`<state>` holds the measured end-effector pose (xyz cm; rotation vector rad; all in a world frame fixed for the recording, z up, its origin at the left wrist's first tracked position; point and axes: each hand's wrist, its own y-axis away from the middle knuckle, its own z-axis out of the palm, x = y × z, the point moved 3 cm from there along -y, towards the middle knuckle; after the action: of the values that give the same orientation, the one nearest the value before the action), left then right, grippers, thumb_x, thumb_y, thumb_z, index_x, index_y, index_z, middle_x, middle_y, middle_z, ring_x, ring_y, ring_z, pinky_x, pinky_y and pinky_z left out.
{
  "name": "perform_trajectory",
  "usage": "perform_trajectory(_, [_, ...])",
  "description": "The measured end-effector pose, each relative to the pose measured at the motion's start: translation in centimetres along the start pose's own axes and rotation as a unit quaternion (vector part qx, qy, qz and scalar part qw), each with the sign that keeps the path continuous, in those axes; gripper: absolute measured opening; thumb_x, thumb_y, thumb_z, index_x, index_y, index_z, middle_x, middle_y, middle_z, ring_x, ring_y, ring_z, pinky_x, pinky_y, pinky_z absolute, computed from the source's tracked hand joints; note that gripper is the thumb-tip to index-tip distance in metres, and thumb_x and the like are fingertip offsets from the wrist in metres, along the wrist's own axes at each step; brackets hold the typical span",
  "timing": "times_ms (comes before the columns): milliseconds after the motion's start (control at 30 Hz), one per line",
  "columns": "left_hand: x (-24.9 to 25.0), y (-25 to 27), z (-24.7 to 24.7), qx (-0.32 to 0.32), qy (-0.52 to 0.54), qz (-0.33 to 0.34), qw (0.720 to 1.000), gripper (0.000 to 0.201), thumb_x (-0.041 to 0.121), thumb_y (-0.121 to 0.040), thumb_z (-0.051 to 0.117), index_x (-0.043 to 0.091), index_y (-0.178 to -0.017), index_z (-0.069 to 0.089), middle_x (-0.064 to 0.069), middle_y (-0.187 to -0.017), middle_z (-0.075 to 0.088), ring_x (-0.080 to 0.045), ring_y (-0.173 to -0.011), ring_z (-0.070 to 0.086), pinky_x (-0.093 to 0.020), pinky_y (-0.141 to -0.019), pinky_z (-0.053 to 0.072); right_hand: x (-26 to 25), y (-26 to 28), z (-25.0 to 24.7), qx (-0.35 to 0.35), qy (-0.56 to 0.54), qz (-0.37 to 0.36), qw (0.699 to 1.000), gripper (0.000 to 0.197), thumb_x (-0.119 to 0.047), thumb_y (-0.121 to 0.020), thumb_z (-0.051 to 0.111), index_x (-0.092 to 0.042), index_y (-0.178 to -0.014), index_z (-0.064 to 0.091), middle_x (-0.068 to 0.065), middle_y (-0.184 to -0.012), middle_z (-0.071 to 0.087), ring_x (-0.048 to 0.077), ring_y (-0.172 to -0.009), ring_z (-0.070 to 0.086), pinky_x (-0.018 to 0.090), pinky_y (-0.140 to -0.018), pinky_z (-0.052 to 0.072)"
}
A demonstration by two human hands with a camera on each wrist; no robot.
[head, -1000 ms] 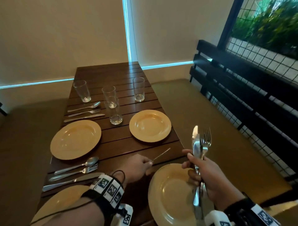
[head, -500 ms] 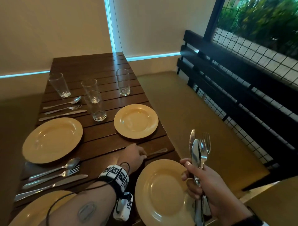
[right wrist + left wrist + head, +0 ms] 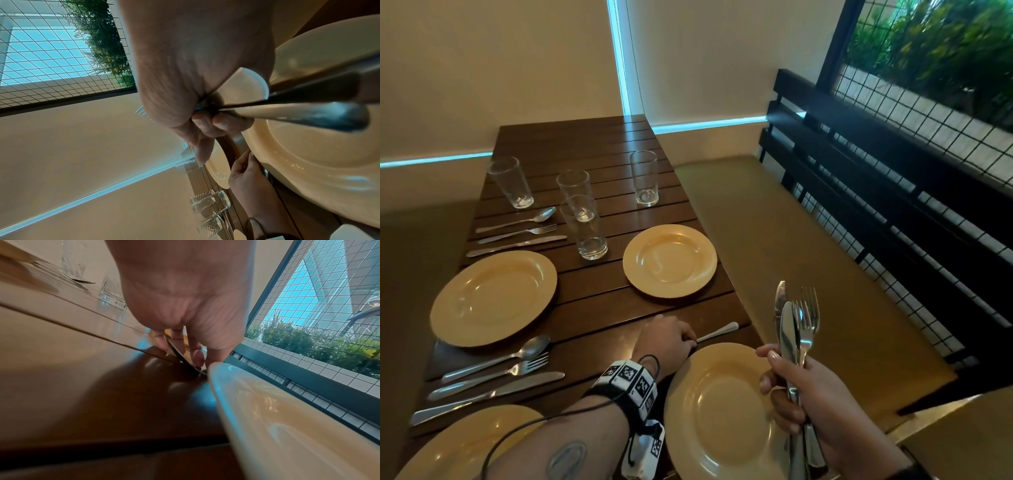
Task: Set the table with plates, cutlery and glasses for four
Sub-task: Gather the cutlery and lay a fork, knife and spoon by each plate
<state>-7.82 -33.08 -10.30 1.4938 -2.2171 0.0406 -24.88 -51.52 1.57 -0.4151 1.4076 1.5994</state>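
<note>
Slatted table, no legible writing.

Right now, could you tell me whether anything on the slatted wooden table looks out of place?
Yes: two clear drinking glasses stand bunched mid-table, one right behind the other, beside no yellow plate. The other two glasses stand apart at the far places. Nothing looks spilled or broken.

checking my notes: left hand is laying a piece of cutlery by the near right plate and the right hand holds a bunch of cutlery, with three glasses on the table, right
Not quite: there are four glasses on the table, not three, as the head view shows; two stand close together mid-table. The rest holds: the left hand lays one piece of cutlery by the near right plate, and the right hand holds a bunch of cutlery.
</note>
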Motion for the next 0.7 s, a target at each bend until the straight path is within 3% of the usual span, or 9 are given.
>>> perform_trajectory(167, [-0.1, -0.2, 0.2, 0.001, 0.005, -0.002, 1.000, 0.017, 0.043, -0.088, 0.063, 0.039, -0.088, 0.080, 0.020, -0.096, 0.073, -0.014, -0.102, 0.059, -0.043, -0.105, 0.047, -0.4, 0.1, 0.1, -0.003, 0.007, 0.004, 1.000, 0.024, -0.020, -0.100, 0.055, -0.006, -0.116, 0.064, 0.021, -0.078, 0.063, 0.016, -0.040, 0.031, 0.025, -0.037, 0.031])
perform_trajectory(333, [0.1, 0.0, -0.1, 0.016, 0.014, -0.001, 1.000, 0.015, 0.042, -0.090, 0.065, 0.040, -0.093, 0.080, 0.018, -0.094, 0.074, -0.015, -0.106, 0.054, -0.036, -0.091, 0.053, -0.7, -0.1, 0.0, -0.012, 0.004, 0.001, 1.000, 0.024, -0.019, -0.099, 0.056, -0.004, -0.116, 0.064, 0.022, -0.077, 0.062, 0.015, -0.038, 0.031, 0.025, -0.036, 0.032])
perform_trajectory(467, [0.3, 0.5, -0.8, 0.020, 0.044, -0.001, 0.999, 0.016, 0.045, -0.091, 0.065, 0.039, -0.094, 0.080, 0.020, -0.089, 0.069, -0.013, -0.103, 0.055, -0.037, -0.094, 0.052, -0.7, -0.3, 0.0, -0.019, 0.005, 0.006, 1.000, 0.024, -0.019, -0.098, 0.057, -0.004, -0.115, 0.064, 0.021, -0.077, 0.062, 0.015, -0.038, 0.031, 0.025, -0.036, 0.032])
perform_trajectory(600, [1.8, 2.5, -4.3, 0.130, 0.169, 0.021, 0.977, 0.011, 0.040, -0.095, 0.069, 0.033, -0.099, 0.077, 0.020, -0.090, 0.062, -0.006, -0.096, 0.057, -0.029, -0.084, 0.050, -0.7, -0.4, 0.4, -0.040, 0.016, 0.022, 0.999, 0.024, -0.018, -0.099, 0.056, -0.004, -0.117, 0.063, 0.020, -0.076, 0.062, 0.016, -0.038, 0.032, 0.025, -0.036, 0.032])
perform_trajectory(700, [4.9, 5.3, -8.2, 0.185, 0.233, 0.133, 0.945, 0.010, 0.035, -0.094, 0.073, 0.029, -0.100, 0.078, 0.018, -0.092, 0.067, -0.003, -0.093, 0.059, -0.030, -0.084, 0.053, -0.6, -0.7, 1.0, -0.058, 0.043, 0.032, 0.997, 0.024, -0.016, -0.099, 0.057, -0.002, -0.117, 0.061, 0.021, -0.076, 0.061, 0.016, -0.040, 0.030, 0.025, -0.036, 0.030])
